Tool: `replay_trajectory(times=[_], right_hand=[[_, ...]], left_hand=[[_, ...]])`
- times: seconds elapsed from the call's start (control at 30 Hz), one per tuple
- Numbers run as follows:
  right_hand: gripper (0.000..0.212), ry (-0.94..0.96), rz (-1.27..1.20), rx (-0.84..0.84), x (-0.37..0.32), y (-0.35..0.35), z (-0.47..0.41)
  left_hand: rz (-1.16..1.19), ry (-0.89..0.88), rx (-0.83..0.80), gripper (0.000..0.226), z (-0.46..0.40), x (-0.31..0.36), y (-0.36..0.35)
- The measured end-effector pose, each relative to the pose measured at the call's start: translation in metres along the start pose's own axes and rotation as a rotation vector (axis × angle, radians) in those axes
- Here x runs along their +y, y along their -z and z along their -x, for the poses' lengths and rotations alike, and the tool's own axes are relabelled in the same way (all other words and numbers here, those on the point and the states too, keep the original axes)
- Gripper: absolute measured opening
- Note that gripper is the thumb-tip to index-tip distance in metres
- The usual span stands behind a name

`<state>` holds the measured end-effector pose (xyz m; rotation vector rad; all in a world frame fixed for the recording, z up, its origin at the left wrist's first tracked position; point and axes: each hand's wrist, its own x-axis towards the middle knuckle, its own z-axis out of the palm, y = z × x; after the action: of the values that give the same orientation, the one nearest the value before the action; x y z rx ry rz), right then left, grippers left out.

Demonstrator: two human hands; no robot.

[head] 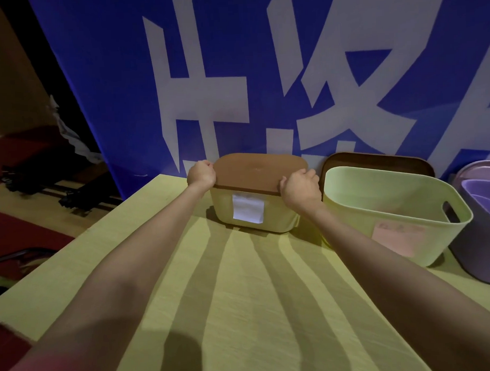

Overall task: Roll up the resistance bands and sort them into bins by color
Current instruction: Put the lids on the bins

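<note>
Two bare forearms reach forward over a pale yellow-green table (pixel 242 310), its near part bare of any band; farther on, the left hand (pixel 201 174) curls over the left edge of a brown lid (pixel 258 172) and the right hand (pixel 301 190) curls over its near right corner, both clamped on the lid, which sits on a pale green bin (pixel 225 213) with a white label (pixel 248 208); just to the right stands an open pale green bin (pixel 392 216) with a pink label, a second brown lid (pixel 376 160) propped behind it, and a purple bin (pixel 481 218) at the frame edge; behind all, a blue banner (pixel 110 93). No resistance bands are in view; they may lie inside a bin, I cannot tell. The step looks like lidding or unlidding this bin; the next move calls for an even two-handed press or lift.
</note>
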<state>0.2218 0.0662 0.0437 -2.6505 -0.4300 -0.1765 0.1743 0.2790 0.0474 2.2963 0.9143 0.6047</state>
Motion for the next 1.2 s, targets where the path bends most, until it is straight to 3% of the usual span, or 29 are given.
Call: replay_trajectory(times=[0.2, 0.37, 0.47, 0.8, 1.0, 1.2], right_hand=[[0.057, 0.057, 0.101, -0.098, 0.003, 0.014, -0.006], [0.049, 0.246, 0.225, -0.241, 0.031, 0.062, -0.024], [0.041, 0.291, 0.134, -0.14, 0.077, 0.102, -0.032], [0.039, 0.001, 0.074, -0.031, 0.207, 0.159, -0.042], [0.022, -0.087, -0.068, -0.03, 0.232, 0.157, -0.054], [0.015, -0.157, -0.196, -0.089, 0.24, 0.155, -0.061]], left_hand=[[-0.354, -0.096, 0.091, 0.026, 0.013, 0.022, 0.002], [-0.177, -0.34, 0.094, 0.037, 0.028, 0.059, -0.007], [-0.106, -0.49, -0.007, 0.036, 0.033, 0.082, -0.015], [-0.035, -0.619, -0.29, 0.033, 0.047, 0.168, -0.063], [-0.064, -0.654, -0.354, 0.032, 0.046, 0.19, -0.095], [-0.086, -0.583, -0.301, 0.031, 0.041, 0.196, -0.126]])
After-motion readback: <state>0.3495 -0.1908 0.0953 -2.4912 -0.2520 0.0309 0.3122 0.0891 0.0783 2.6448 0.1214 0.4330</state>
